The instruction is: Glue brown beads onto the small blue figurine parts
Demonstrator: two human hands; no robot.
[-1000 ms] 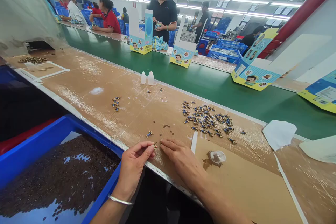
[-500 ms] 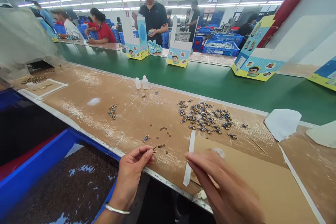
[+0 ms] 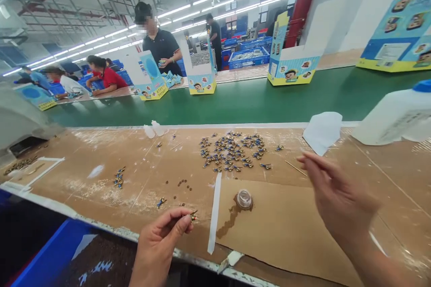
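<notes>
My left hand point(image 3: 164, 235) is at the table's near edge, thumb and forefinger pinching a small painted figure point(image 3: 193, 216) with dark, red and greenish parts. My right hand point(image 3: 340, 202), blurred, hovers above the right side with its fingers pinched together; what is in them, if anything, I cannot make out. Near its fingertips lies a thin wooden stick point(image 3: 295, 168). Between the hands, a small clear cup point(image 3: 244, 198) stands in a brown stain on a cardboard sheet point(image 3: 279, 228). Several small brown discs point(image 3: 184, 182) and a blue-and-gold figure point(image 3: 161, 202) lie beyond my left hand.
Many blue-and-gold figures point(image 3: 232, 151) are spread mid-table, a smaller group point(image 3: 119, 178) to the left. Two white bottles point(image 3: 154, 129) stand near the green conveyor belt point(image 3: 235, 110), which carries printed boxes point(image 3: 202, 85). A large jug point(image 3: 393, 114) is at right. Co-workers stand across.
The view has turned right and tilted. My right hand has moved away from the left hand, out to the right, uncovering the clear cup. My left hand keeps its pinch on the figure.
</notes>
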